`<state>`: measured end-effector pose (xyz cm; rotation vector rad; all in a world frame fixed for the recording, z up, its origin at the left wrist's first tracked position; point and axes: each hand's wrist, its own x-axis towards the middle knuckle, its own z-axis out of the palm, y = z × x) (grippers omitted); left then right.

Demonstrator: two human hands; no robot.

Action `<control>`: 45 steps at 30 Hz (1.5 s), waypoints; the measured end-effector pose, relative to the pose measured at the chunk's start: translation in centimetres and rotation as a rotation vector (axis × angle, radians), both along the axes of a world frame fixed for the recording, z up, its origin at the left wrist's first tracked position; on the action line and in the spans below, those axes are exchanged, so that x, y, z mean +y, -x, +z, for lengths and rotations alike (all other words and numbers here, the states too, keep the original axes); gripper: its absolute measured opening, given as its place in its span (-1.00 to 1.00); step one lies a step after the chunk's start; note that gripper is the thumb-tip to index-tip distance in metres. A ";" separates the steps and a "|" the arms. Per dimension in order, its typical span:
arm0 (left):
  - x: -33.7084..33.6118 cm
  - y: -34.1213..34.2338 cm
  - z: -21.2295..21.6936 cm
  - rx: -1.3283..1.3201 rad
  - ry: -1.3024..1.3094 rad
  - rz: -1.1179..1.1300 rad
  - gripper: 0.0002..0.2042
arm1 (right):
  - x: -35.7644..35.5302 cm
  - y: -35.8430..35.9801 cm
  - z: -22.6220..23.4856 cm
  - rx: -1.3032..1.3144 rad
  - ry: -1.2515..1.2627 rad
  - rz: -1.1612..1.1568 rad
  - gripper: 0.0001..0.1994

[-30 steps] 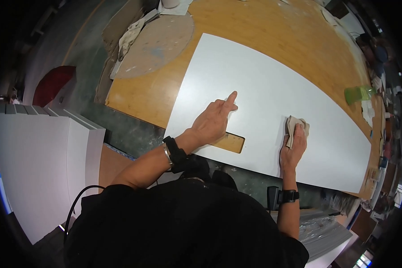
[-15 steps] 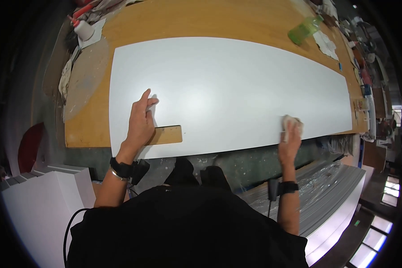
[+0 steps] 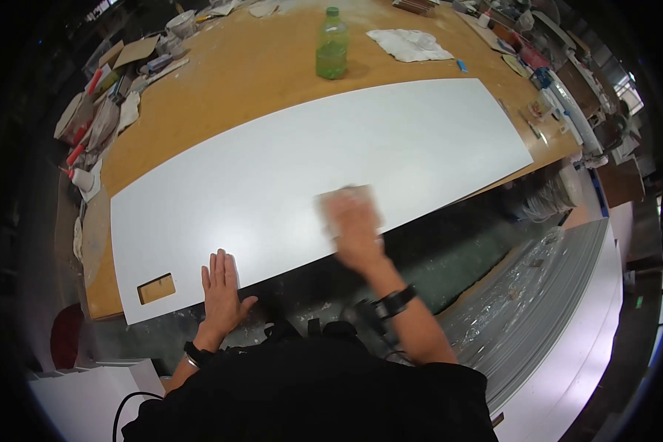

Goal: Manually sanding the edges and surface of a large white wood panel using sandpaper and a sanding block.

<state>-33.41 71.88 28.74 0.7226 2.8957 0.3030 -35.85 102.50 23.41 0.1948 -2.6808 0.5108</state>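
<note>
A long white panel (image 3: 265,173) lies across the table, with a rectangular cutout (image 3: 157,289) near its left end. My left hand (image 3: 222,293) rests palm down on the panel's near edge, to the right of the cutout. Its fingers are stretched out and it holds nothing. Over the middle of the panel, close to the near edge, my right hand (image 3: 355,230) presses a pale cloth (image 3: 370,197) against the white surface. Motion blurs that hand and the cloth, so the single fingers are hard to make out.
Beyond the panel, a green bottle (image 3: 332,46) stands on the wooden table (image 3: 221,110) near a crumpled white cloth (image 3: 409,46). A white glue bottle (image 3: 82,179) is at the left edge. Plastic-wrapped grey boards (image 3: 527,295) are stacked at the lower right.
My view has turned, shifting the whole scene. Along the panel, my right hand has moved left with the cloth. My left hand has gone from beside the cutout to lie flat farther right.
</note>
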 end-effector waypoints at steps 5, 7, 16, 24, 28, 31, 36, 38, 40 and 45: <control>5.8 1.5 0.1 0.016 0.096 0.015 -0.01 | 27.7 -2.0 1.4 -0.128 -0.178 -0.811 -0.53; 8.1 2.3 -0.3 0.034 0.092 -0.009 0.00 | 28.4 -0.2 2.1 -0.225 -0.148 -0.841 -0.58; 15.5 4.4 -0.9 0.059 0.002 -0.155 -0.10 | 2.5 0.6 2.2 -0.159 0.175 0.244 -0.44; 23.2 4.8 -0.5 0.029 -0.074 -0.240 -0.08 | 20.1 3.1 1.3 -0.114 0.029 -0.192 -0.43; 26.5 4.7 -0.8 0.015 -0.003 -0.163 -0.04 | 26.5 6.0 1.2 -0.141 0.004 -0.232 -0.46; 29.9 4.5 -0.4 -0.015 0.000 -0.106 -0.03 | 35.7 6.7 1.3 -0.173 0.020 -0.497 -0.49; 32.3 3.5 0.1 -0.048 0.066 0.102 -0.02 | 51.7 7.0 2.1 -0.228 0.044 -0.843 -0.51; 32.7 3.6 -0.4 0.009 0.064 0.148 -0.01 | 56.1 6.3 1.1 -0.151 0.037 -0.844 -0.50; 32.8 4.0 0.5 -0.059 0.127 0.076 -0.02 | 56.0 6.4 1.4 -0.165 0.010 -0.826 -0.52; 32.6 3.4 0.0 -0.009 0.178 0.104 -0.14 | 55.6 3.8 1.6 -0.020 -0.060 -0.701 -0.55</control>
